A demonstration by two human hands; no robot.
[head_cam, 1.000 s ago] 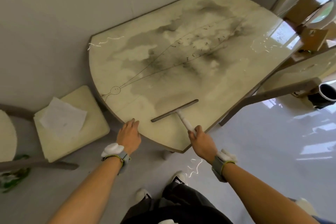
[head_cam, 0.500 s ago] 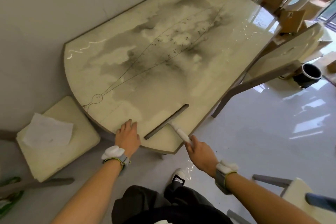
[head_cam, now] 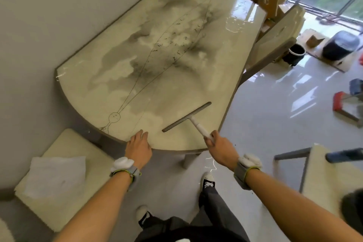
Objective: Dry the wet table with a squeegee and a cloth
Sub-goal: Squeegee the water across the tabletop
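A squeegee (head_cam: 186,117) is being held on the near end of the wet table (head_cam: 110,84) by the right hand (head_cam: 221,149)
Its white handle is being gripped by the curled fingers of that hand at the table's near right corner, while the grey blade is being held flat against the tabletop, slanting from near the front rim toward the right edge. The left hand (head_cam: 138,146) is being rested on the front rim, fingers straight and nothing in it, just left of the blade's lower end and apart from the right hand. Light is being reflected by water at the table's far right end. A white cloth (head_cam: 57,175) is being supported by a cream stool (head_cam: 64,214) beside the table's left end, touched by neither hand
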